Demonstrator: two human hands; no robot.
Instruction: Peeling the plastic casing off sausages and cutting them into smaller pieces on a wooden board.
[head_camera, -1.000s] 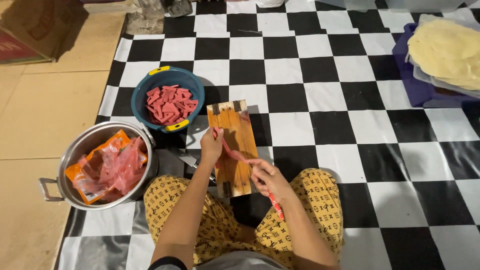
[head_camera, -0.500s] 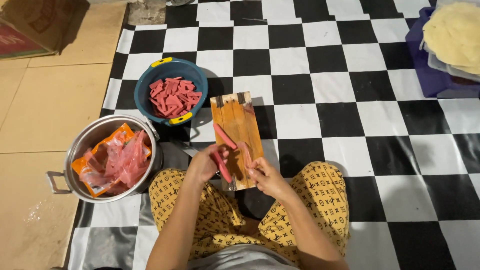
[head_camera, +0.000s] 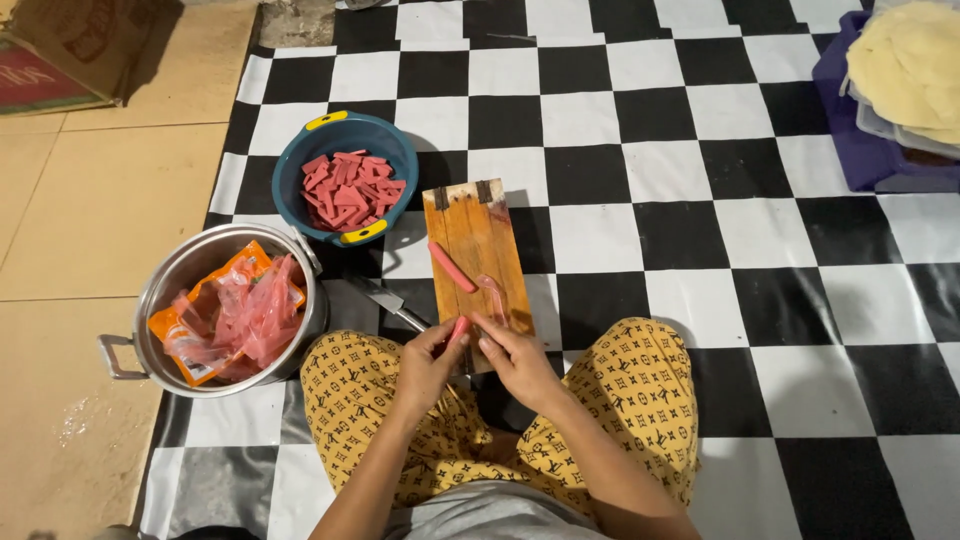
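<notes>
I sit cross-legged on a black-and-white checkered mat (head_camera: 700, 230) with a small wooden cutting board (head_camera: 480, 235) in front of me. A peeled pink sausage (head_camera: 452, 267) lies across the board, and a clear plastic casing (head_camera: 493, 293) lies beside it. My left hand (head_camera: 425, 365) and my right hand (head_camera: 515, 358) meet at the board's near end, together gripping another pink sausage (head_camera: 460, 328). A knife (head_camera: 390, 300) rests on the mat just left of the board.
A blue bowl (head_camera: 330, 135) of cut sausage pieces stands at the upper left of the board. A metal pot (head_camera: 175, 275) with orange and pink plastic wrappers is at my left. A tray of pale flat wrappers (head_camera: 915, 65) sits far right.
My hands have drawn back from the middle of the board to its near end. One sausage and a clear casing now lie on the board.
</notes>
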